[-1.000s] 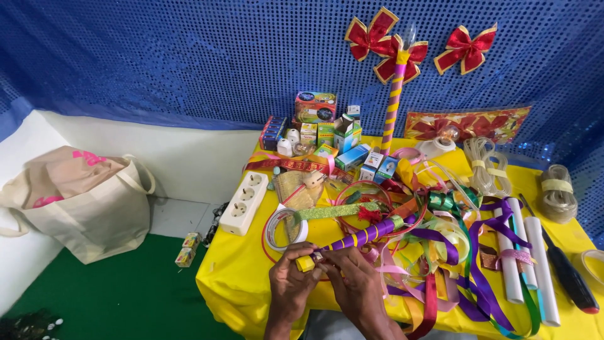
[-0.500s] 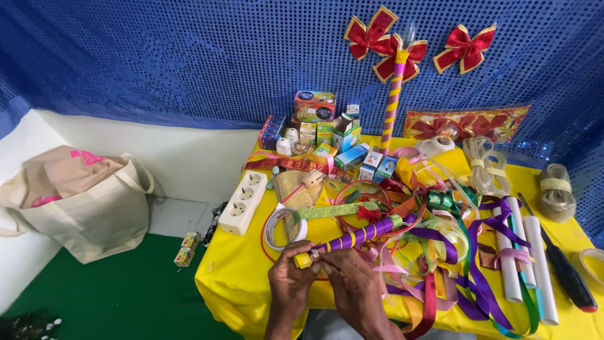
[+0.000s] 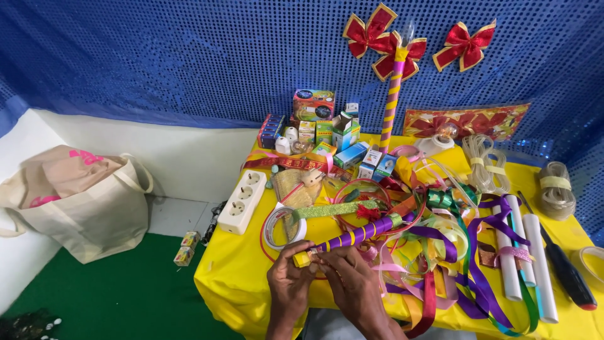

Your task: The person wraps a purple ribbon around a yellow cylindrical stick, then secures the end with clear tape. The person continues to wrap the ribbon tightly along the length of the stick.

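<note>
The stick [image 3: 355,236] is striped purple and yellow on a yellow cloth [image 3: 239,271]. Red bows [image 3: 462,45] edged in gold hang on a blue sequinned backdrop [image 3: 189,56]. The floor [image 3: 119,296] is green.

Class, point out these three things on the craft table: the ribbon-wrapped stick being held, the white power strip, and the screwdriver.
ribbon-wrapped stick [image 3: 358,235], head view, middle of the purple-and-yellow shaft
white power strip [image 3: 241,201], head view, middle socket
screwdriver [image 3: 569,275], head view, black handle

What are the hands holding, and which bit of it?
Both hands, left hand and right hand, hold the ribbon-wrapped purple and yellow stick at its near, lower end, by the yellow tip.
</note>
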